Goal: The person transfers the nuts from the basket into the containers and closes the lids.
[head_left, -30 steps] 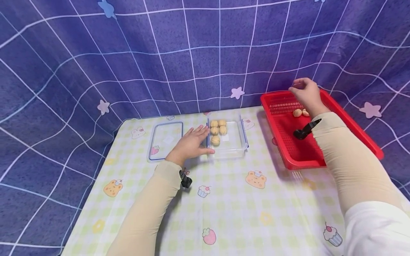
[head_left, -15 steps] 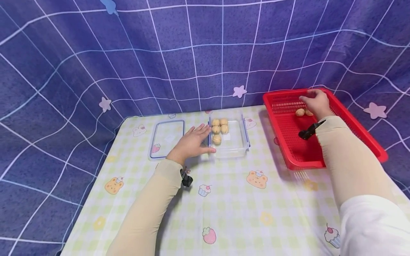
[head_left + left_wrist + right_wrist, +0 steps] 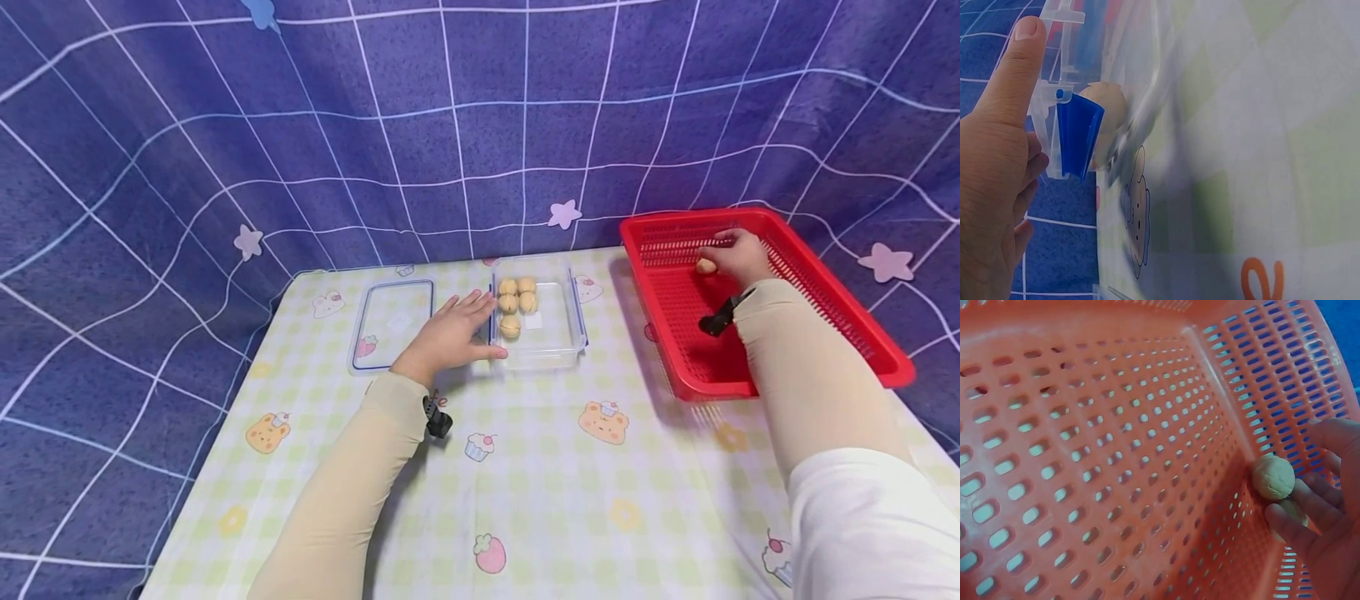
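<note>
In the head view, my left hand [image 3: 453,333] rests with spread fingers against the left side of a clear plastic box [image 3: 558,321]. Several walnuts [image 3: 510,326] sit along the box's left part. The left wrist view shows the thumb [image 3: 1013,65] along the box's edge, beside a blue latch [image 3: 1079,134]. My right hand [image 3: 738,257] reaches down into a red basket [image 3: 678,308]. There, one walnut [image 3: 1274,477] lies by the fingertips; another walnut [image 3: 1294,512] is partly hidden behind them. The thumb stands apart from the fingers.
A clear lid [image 3: 393,323] with a blue seal lies left of the box. A checked, printed cloth [image 3: 540,500] covers the table. Behind it hangs a blue curtain [image 3: 420,150]. The basket's raised rim stands around the right hand.
My right hand has come down from above the basket's back rim to the walnuts inside, covering one of them in the head view. The left hand has stayed at the box.
</note>
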The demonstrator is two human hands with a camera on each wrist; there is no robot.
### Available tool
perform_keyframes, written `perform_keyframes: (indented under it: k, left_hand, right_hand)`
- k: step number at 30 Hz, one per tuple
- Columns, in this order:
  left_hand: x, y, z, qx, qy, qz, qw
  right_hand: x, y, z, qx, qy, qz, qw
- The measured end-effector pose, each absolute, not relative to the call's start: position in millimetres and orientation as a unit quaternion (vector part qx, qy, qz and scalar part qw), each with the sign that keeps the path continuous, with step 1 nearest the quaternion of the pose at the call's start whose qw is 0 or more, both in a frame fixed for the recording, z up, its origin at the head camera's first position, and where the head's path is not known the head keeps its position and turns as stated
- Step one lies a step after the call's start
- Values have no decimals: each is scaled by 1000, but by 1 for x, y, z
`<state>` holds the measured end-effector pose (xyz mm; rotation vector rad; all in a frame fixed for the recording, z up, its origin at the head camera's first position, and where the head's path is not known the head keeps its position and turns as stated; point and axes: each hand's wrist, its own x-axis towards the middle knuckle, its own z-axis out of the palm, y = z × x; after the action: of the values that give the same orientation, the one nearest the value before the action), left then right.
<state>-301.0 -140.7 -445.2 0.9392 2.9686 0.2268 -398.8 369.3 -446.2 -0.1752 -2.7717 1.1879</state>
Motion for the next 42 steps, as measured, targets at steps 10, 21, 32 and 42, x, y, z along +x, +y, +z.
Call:
perform_keyframes:
  k: [10,21,32,42]
  left_hand:
    - [-298,-140,-442,296,953,71,11]
    - [-298,-140,-444,296,952,72,11]
    - [-301,-139,-447,296,953,68,11]
    - [-300,-139,-445,298,952,65,11]
  right_hand:
    - [-406,371,-460,15,-955,291,59]
    - [-404,369,-456,21,-960,277,47]
    - [-404,361,-434,13,-947,313,71]
    - [-400,348,-411,16,-941,324,100]
